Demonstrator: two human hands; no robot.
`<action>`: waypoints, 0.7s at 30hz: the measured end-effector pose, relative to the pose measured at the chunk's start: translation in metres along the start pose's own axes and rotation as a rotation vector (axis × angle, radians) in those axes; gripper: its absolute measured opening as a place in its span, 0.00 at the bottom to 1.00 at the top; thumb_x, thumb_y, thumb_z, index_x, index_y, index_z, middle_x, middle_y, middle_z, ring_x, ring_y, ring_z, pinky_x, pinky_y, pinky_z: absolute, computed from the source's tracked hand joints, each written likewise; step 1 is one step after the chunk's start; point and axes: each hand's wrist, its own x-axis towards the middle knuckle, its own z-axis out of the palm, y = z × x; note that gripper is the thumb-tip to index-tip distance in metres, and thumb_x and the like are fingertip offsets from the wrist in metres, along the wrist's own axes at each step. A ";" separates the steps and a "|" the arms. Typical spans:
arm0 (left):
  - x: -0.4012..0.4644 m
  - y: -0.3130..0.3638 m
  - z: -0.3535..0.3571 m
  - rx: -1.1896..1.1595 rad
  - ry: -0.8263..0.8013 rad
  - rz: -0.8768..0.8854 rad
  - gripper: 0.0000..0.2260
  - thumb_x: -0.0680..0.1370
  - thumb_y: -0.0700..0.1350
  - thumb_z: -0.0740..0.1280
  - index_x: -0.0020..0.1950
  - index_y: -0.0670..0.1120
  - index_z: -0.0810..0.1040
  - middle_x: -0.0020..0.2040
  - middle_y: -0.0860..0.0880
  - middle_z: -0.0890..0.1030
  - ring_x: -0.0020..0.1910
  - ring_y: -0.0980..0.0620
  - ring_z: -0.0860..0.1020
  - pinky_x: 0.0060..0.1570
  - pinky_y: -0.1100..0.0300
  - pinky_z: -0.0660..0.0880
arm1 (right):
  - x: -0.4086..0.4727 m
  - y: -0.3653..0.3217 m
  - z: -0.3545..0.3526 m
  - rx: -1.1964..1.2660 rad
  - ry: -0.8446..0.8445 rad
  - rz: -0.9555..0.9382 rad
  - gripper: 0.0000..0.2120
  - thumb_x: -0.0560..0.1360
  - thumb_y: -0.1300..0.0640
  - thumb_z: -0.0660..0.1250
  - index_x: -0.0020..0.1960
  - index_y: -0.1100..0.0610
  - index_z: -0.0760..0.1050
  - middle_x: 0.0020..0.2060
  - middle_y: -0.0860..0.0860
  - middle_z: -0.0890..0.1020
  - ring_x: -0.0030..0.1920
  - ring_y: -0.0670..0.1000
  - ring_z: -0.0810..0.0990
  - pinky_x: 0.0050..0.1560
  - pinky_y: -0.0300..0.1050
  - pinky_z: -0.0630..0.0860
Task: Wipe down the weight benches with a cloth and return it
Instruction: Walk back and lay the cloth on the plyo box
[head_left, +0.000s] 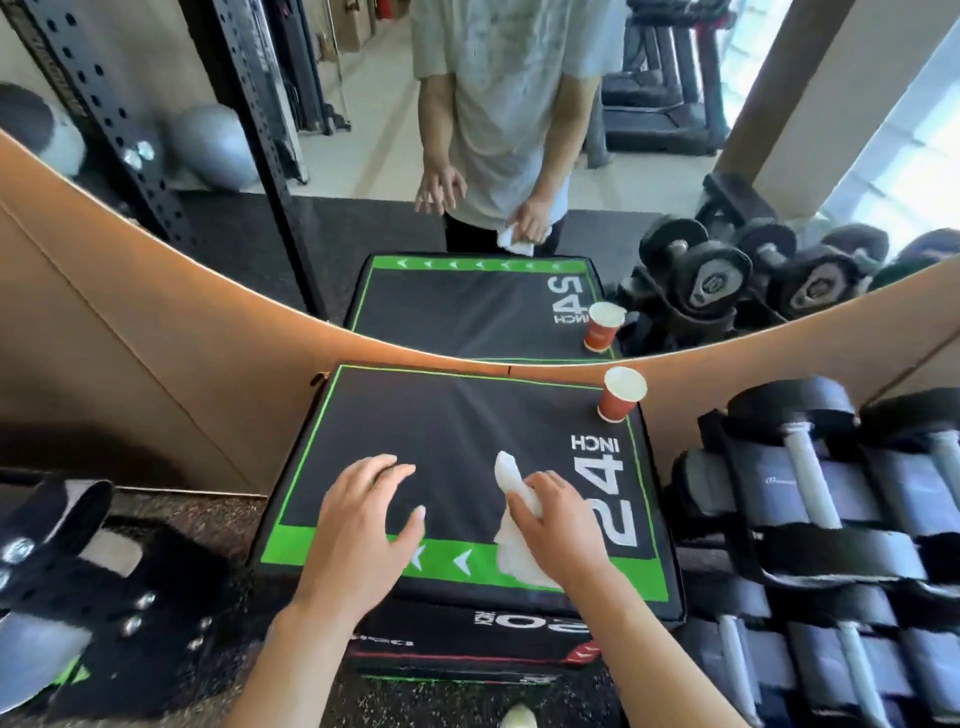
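On top of the black padded box with green border and white "24 INCH" print (447, 431), the right hand (558, 512) grips a crumpled white cloth (511, 512), fingers curled round it, near the front green strip. Left hand (366, 512) hovers palm-down beside it, fingers spread and relaxed. An orange paper cup (621, 395) stands at the far right corner. Black dumbbells (810, 499) lie right of the box.

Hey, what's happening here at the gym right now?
A person is wiping the top of a black and green padded box marked 24 inch. The right hand grips a white cloth near the front edge, while the left hand is open just above the top. A paper cup stands at its far right corner.
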 end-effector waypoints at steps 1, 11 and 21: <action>0.008 0.001 0.005 -0.002 -0.007 0.007 0.19 0.79 0.48 0.73 0.70 0.48 0.79 0.69 0.53 0.76 0.73 0.51 0.70 0.73 0.48 0.69 | 0.008 0.006 0.004 -0.002 -0.006 0.009 0.12 0.80 0.40 0.61 0.46 0.48 0.72 0.42 0.43 0.74 0.44 0.47 0.72 0.41 0.46 0.66; 0.033 -0.027 0.042 -0.029 -0.095 -0.063 0.16 0.79 0.46 0.72 0.67 0.49 0.80 0.67 0.55 0.76 0.71 0.54 0.70 0.72 0.51 0.69 | 0.035 0.037 0.052 -0.065 -0.187 0.081 0.12 0.80 0.41 0.63 0.55 0.49 0.71 0.48 0.43 0.75 0.51 0.50 0.74 0.47 0.48 0.73; 0.074 -0.015 0.108 -0.039 -0.378 0.124 0.17 0.81 0.51 0.68 0.69 0.50 0.78 0.67 0.56 0.76 0.69 0.52 0.72 0.68 0.54 0.70 | 0.016 0.058 0.020 -0.002 -0.116 0.220 0.10 0.81 0.41 0.64 0.57 0.46 0.74 0.47 0.38 0.72 0.49 0.47 0.75 0.44 0.43 0.73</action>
